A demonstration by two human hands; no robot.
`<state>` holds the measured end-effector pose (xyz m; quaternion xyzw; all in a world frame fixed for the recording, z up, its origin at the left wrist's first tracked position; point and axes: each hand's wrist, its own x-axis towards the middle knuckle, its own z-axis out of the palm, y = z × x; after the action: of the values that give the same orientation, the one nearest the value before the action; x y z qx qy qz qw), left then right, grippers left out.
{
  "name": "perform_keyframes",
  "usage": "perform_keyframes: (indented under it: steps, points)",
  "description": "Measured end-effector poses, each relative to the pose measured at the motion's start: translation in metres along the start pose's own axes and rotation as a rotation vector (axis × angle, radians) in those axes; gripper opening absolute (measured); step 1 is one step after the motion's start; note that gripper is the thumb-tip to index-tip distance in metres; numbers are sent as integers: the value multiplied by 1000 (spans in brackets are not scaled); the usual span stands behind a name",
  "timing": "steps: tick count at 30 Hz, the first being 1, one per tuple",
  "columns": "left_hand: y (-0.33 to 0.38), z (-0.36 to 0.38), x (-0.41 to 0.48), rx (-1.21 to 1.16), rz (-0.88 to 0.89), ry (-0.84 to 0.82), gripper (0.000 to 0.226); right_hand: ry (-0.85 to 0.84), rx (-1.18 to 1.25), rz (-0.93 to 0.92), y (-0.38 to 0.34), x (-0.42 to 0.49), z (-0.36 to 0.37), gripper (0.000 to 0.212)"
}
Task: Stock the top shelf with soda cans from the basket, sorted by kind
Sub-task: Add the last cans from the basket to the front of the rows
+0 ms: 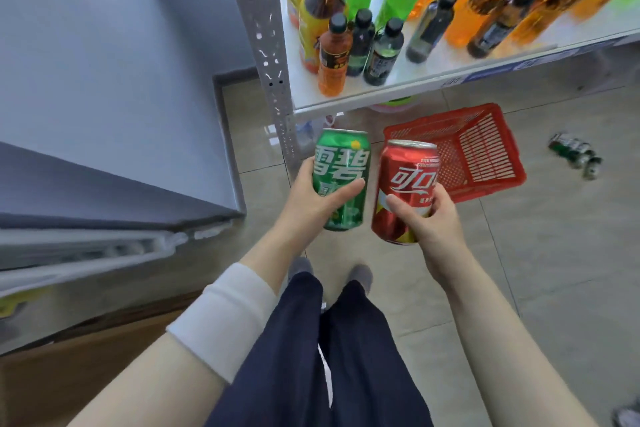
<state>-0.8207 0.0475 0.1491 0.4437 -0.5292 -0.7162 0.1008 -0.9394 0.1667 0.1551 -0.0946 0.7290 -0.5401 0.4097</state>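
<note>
- Left hand (311, 198): fingers and thumb curled round a green soda can (341, 163), held upright with its top slightly away from the person, out in front of the body.
- Right hand (429, 215): wrapped round a red soda can (405, 177), thumb across its front. The can leans a little to the right, just beside the green one but not touching it.
- Red basket (485, 156): on the floor tiles (554, 253) beyond the red can, below the front edge of the shelf board; it seems tipped toward one side.
- Shelf board (450, 74): white, with a perforated grey post (266, 45) at its left corner. It carries bottles (381, 52) in orange, green and dark colours, crowded from the left corner along to the right.
- Loose cans (575, 154): a small heap on the floor, well to the right of the basket.
- White band (225, 315): round the left forearm.
</note>
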Motion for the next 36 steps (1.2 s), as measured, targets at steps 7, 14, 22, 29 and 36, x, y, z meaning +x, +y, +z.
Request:
perform_keyframes:
  steps: [7,14,22,29,36]
  points:
    - [37,40,-25,-46,93,-44,44,18,48,-98,-36,-22,-32,51]
    - [72,111,-32,-15,220,11,47,-28,46,-147,-64,-12,-99,64]
    - [80,184,-32,0,236,52,44,-64,47,-162,-71,-3,-170,76]
    - [74,199,-22,-7,182,48,40,-61,62,-115,-62,6,-182,58]
    - [99,204,5,-34,193,15,40,-12,38,-142,-90,29,-185,67]
